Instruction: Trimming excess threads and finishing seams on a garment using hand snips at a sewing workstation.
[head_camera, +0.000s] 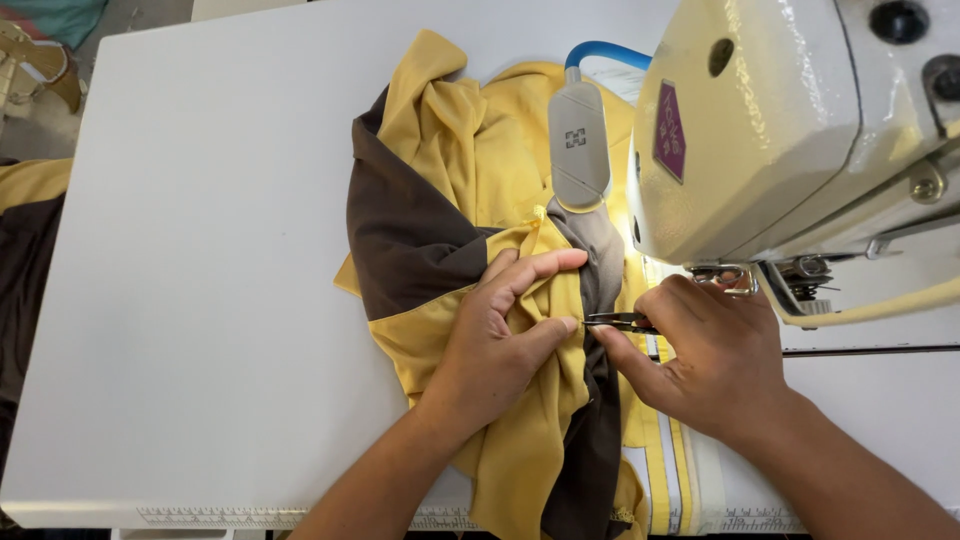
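Bunched mustard-yellow and dark brown fabric garment (470, 200): heaped on white worktop (200, 250), just left of cream industrial sewing machine head (760, 130). Left hand (495, 340): pressed flat, fingers pinching a yellow fold, apparently to keep it taut. Right hand (715, 360): grip closed on small dark metal thread snips (615, 321), tips touching that fold, between both hands. Grey lamp on blue gooseneck (578, 140) above.
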